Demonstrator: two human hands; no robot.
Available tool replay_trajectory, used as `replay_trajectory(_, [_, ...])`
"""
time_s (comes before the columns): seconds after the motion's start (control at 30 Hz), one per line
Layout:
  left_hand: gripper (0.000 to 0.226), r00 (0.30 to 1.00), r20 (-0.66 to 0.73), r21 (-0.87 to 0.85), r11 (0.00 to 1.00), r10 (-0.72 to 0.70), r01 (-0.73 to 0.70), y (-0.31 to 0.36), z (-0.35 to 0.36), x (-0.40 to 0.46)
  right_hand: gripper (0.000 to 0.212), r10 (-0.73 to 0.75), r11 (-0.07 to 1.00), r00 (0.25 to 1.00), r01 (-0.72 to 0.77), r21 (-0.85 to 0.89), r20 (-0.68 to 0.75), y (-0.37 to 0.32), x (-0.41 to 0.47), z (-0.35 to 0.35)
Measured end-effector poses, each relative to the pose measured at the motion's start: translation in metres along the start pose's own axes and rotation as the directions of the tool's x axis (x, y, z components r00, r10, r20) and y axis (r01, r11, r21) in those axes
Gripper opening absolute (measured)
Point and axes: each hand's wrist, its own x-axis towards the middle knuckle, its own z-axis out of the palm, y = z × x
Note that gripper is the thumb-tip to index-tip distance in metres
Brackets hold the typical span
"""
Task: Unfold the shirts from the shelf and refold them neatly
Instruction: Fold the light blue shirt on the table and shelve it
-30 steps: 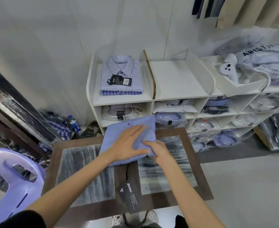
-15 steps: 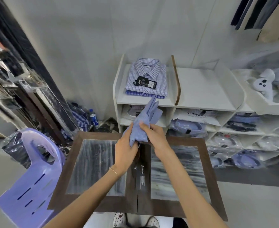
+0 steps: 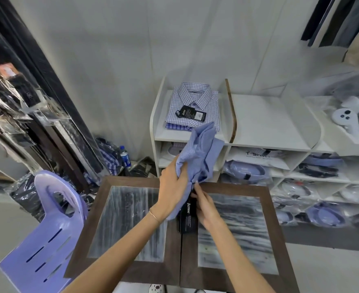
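My left grip (image 3: 172, 182) clutches the bunched light-blue cotton shirt (image 3: 199, 153) above the surface's (image 3: 132, 180) far edge while my right grip (image 3: 204, 205) pinches its black card tag (image 3: 187, 216).

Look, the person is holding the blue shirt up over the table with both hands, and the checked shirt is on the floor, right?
Not quite. The head view shows the checked shirt folded on the shelf's top, not the floor. The rest holds: the left hand and right hand hold the blue shirt above the table.

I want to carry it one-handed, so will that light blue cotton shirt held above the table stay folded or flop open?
Probably flop: the light blue shirt already bunches and droops in the left hand. Likely light. Its black hang tag dangles by the right hand and may swing.
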Motion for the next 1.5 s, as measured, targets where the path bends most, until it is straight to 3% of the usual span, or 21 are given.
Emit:
replay_trajectory(0.07, [0.039,0.999,0.037,-0.125,0.991,-0.031,0.036,0.016,0.001,0.003,0.055,0.012,0.996,0.996,-0.02,0.09,0.086,-0.007,0.001,-0.004])
replay_trajectory(0.13, [0.032,0.995,0.064,-0.329,0.94,-0.079,0.096,0.03,0.0,0.005,0.058,0.04,0.967,0.985,-0.081,0.243,0.169,-0.012,-0.001,-0.01])
replay_trajectory(0.2, [0.016,0.973,0.134,-0.56,0.795,-0.189,0.232,0.038,0.001,0.004,0.065,0.04,0.924,0.973,-0.122,0.363,0.225,-0.017,-0.005,-0.021])
replay_trajectory(0.23, [0.019,0.957,0.183,-0.649,0.703,-0.227,0.291,0.037,0.002,0.002,0.066,0.015,0.919,0.974,-0.102,0.381,0.226,-0.019,-0.007,-0.027])
replay_trajectory(0.33, [0.035,0.907,0.302,-0.778,0.475,-0.292,0.412,0.016,0.003,-0.001,0.047,-0.092,0.948,0.986,0.043,0.316,0.14,-0.031,-0.013,-0.05])
replay_trajectory(0.4, [0.039,0.887,0.343,-0.779,0.435,-0.309,0.452,-0.014,0.003,-0.006,0.041,-0.115,0.979,0.99,0.099,0.178,0.082,-0.044,-0.015,-0.066])
replay_trajectory(0.47, [0.045,0.847,0.368,-0.716,0.464,-0.384,0.522,-0.048,0.0,-0.019,0.034,-0.091,0.996,0.995,0.092,0.012,-0.03,-0.049,-0.012,-0.081])
replay_trajectory(0.6, [0.082,0.668,0.468,-0.432,0.51,-0.578,0.744,-0.095,-0.005,-0.065,0.028,-0.064,0.956,0.973,-0.004,-0.294,-0.223,-0.032,0.004,-0.117])
replay_trajectory(0.8, [0.052,0.461,0.625,-0.104,0.518,-0.63,0.849,-0.111,-0.018,-0.068,0.031,-0.107,0.807,0.958,-0.072,-0.586,-0.265,-0.016,-0.001,-0.144])
replay_trajectory(0.87, [0.062,0.323,0.695,0.179,0.589,-0.643,0.788,-0.108,-0.026,-0.063,0.036,-0.147,0.706,0.95,-0.093,-0.702,-0.274,-0.015,-0.007,-0.151])
replay_trajectory(0.93, [0.069,0.182,0.716,0.444,0.64,-0.674,0.627,-0.108,-0.034,-0.058,0.052,-0.205,0.48,0.92,-0.203,-0.854,-0.333,-0.013,-0.012,-0.156])
replay_trajectory(1.0, [0.061,0.112,0.699,0.61,0.671,-0.706,0.421,-0.107,-0.042,-0.046,0.059,-0.366,0.283,0.843,-0.304,-0.91,-0.395,-0.011,-0.018,-0.158])
replay_trajectory(1.03, [0.057,0.13,0.687,0.65,0.684,-0.715,0.331,-0.105,-0.045,-0.037,0.059,-0.464,0.249,0.792,-0.313,-0.916,-0.397,-0.01,-0.021,-0.157])
replay_trajectory(1.07, [0.055,0.191,0.678,0.663,0.703,-0.71,0.257,-0.101,-0.047,-0.027,0.056,-0.537,0.254,0.747,-0.3,-0.919,-0.392,-0.011,-0.024,-0.154])
replay_trajectory(1.17, [0.037,0.489,0.646,0.615,0.779,-0.586,0.122,-0.09,-0.044,0.0,0.046,-0.588,0.383,0.7,-0.201,-0.902,-0.406,-0.013,-0.028,-0.138])
replay_trajectory(1.2, [0.032,0.543,0.638,0.593,0.798,-0.546,0.107,-0.087,-0.04,0.007,0.044,-0.58,0.403,0.717,-0.162,-0.901,-0.388,-0.015,-0.028,-0.129])
replay_trajectory(1.33, [0.03,0.506,0.656,0.562,0.81,-0.56,0.168,-0.086,-0.023,0.01,0.037,-0.618,0.348,0.765,0.059,-0.936,-0.181,-0.01,-0.022,-0.076])
replay_trajectory(1.5, [0.026,0.664,0.573,0.5,0.847,-0.481,0.182,-0.104,-0.014,-0.011,0.039,-0.623,0.22,0.782,0.208,-0.953,0.027,0.019,-0.011,-0.021])
